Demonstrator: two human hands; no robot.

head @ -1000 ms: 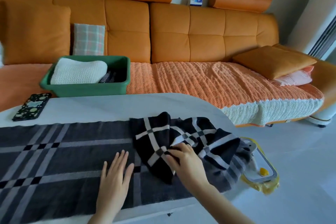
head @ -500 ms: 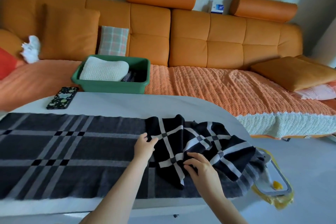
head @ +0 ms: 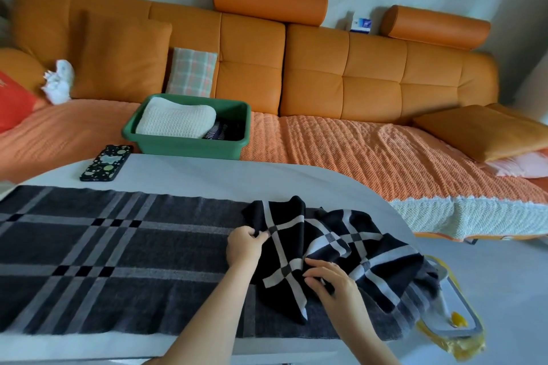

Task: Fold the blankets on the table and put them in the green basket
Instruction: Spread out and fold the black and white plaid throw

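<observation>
Two bare forearms reach in over the near edge of the table. The left hand (head: 244,247) is knuckles-up with its fingers curled tight. It pinches the edge of the turned-over end of the dark grey plaid woollen blanket (head: 118,261). The right hand (head: 332,278) sits nearer and to the right of it, fingers bent, nipping a fold of the same flap. The flap's black face with white bars lies uppermost.

The rest of the blanket lies flat across the white oval table (head: 207,178), away to the left of the left hand, and the frame cuts off its far left end. Right of the right hand, the rumpled end spills over the table's rim. It covers part of a yellow-edged grey tray-like thing (head: 456,329) lower down, and I can't tell what that is.

Well beyond the left hand, past the table's far edge, the green plastic basket (head: 184,147) sits on the orange sofa (head: 326,74). It holds a folded white knitted blanket (head: 178,121) and something dark and striped, mostly hidden by the basket wall.

A black phone with pale dots (head: 106,163) lies beyond and left of the left hand, apart from the plaid blanket. Bare table top runs beyond the blanket's far edge, with a narrower strip along the near rim.
</observation>
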